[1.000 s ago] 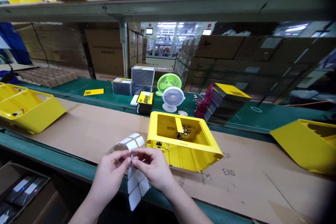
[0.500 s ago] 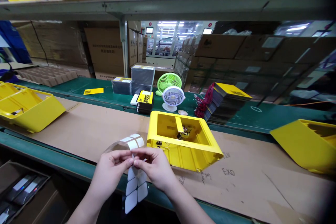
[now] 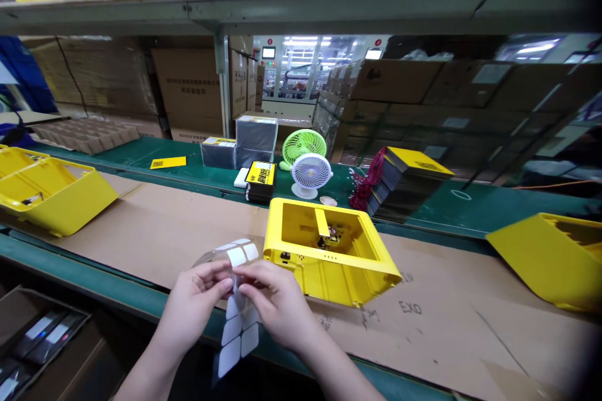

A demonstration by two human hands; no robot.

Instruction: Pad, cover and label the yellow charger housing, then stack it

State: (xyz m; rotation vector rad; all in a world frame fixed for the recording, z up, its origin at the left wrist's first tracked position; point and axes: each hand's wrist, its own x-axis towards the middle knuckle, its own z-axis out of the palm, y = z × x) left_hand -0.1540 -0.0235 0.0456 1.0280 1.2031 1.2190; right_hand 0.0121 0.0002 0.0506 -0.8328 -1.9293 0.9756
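A strip of white rounded stickers (image 3: 232,329) on clear backing hangs down between my hands, its upper part curling back over the cardboard. My left hand (image 3: 197,301) pinches the strip at its left edge. Close beside it, my right hand (image 3: 273,301) has its thumb and forefinger on the strip's fold. A yellow open housing (image 3: 348,272) rests just beyond my right hand, with small electronic parts and a crossbar inside it.
Other yellow housings stand at left (image 3: 79,207) and right (image 3: 545,263). Behind are a white fan (image 3: 311,172), a green fan, a black-and-yellow stack (image 3: 260,182) and a tall stack with red cords (image 3: 409,182). A shelf (image 3: 301,9) with blue bins spans overhead.
The hanging part of the sticker strip has swung slightly left. My left hand has shifted a little left, and my fingertips are slightly farther apart.
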